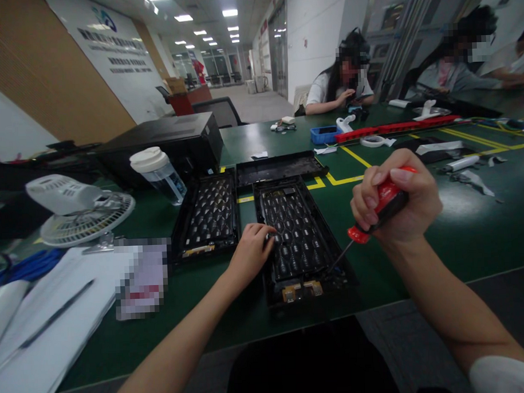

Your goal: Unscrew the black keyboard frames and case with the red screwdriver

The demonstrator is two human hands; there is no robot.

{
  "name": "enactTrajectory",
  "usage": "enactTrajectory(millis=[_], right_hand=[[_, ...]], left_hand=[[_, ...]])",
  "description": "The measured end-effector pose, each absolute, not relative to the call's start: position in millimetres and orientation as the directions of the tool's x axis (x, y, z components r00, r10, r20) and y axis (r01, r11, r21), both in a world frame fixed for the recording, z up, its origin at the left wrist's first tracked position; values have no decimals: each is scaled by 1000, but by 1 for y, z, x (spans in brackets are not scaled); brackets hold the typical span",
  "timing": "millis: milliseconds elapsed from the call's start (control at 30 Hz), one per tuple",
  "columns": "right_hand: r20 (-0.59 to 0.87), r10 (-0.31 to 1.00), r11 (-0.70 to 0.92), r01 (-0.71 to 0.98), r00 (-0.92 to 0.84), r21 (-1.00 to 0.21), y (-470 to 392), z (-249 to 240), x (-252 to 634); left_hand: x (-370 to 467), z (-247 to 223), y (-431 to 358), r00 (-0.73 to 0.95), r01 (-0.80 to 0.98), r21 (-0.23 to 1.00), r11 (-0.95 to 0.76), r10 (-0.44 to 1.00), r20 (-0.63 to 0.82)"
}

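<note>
My right hand is wrapped round the red and black handle of a screwdriver. The screwdriver's shaft slants down to the lower right part of a black casing, which lies in front of me with rows of dark oval shapes inside. My left hand rests on the left edge of that casing, its fingers bent over the rim and holding nothing that I can see. To the left lies a similar black casing. Behind both is a long black cover.
On the left are a bottle, a white fan, papers with a pen and a large black box. A blue tray and a red strip lie further back. Several people sit across the table.
</note>
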State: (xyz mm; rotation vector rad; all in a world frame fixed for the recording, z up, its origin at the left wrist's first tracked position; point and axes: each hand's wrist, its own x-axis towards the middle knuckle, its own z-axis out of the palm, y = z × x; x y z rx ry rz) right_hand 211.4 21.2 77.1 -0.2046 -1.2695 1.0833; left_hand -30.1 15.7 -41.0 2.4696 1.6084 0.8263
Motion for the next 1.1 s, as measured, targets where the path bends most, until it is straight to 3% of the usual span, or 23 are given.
enactTrajectory(millis=[1100], right_hand=[[628, 771, 502, -505, -106, -702, 18, 65, 187]], left_hand=[[-32, -43, 16, 320, 809, 359, -465, 862, 394]])
